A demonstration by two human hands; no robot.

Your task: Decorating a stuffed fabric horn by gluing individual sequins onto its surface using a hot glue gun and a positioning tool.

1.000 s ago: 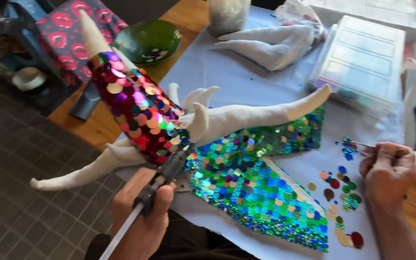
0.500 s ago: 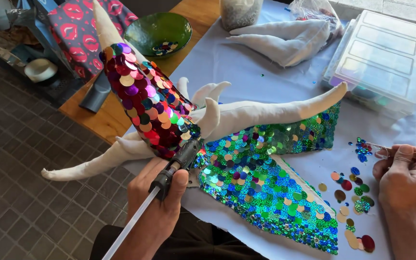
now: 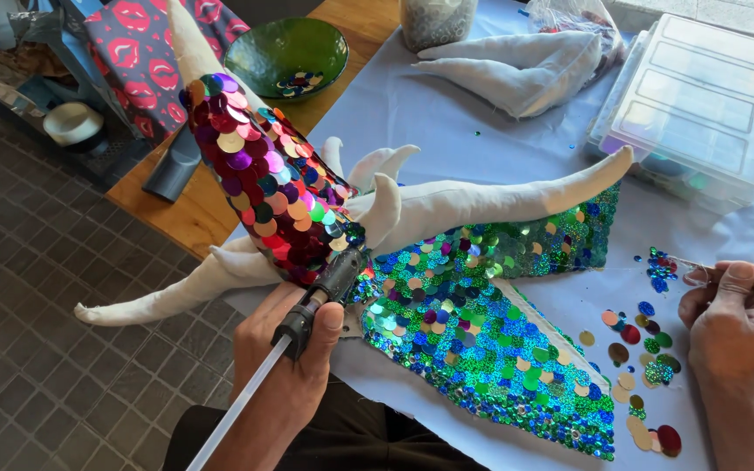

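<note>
Left hand (image 3: 294, 371) grips glue gun (image 3: 323, 295), nozzle up-right against sequined fabric shape (image 3: 272, 187). Right hand (image 3: 735, 318) pinches a thin tool, loose sequins (image 3: 630, 349) just left on surface (image 3: 482, 122).

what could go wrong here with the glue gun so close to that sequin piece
The glue gun in the left hand has its tip right against the red and purple sequined limb; a drip could smear finished sequins or reach the fingers. The loose sequins near the right hand lie close to the cloth's edge and might get swept off.
</note>
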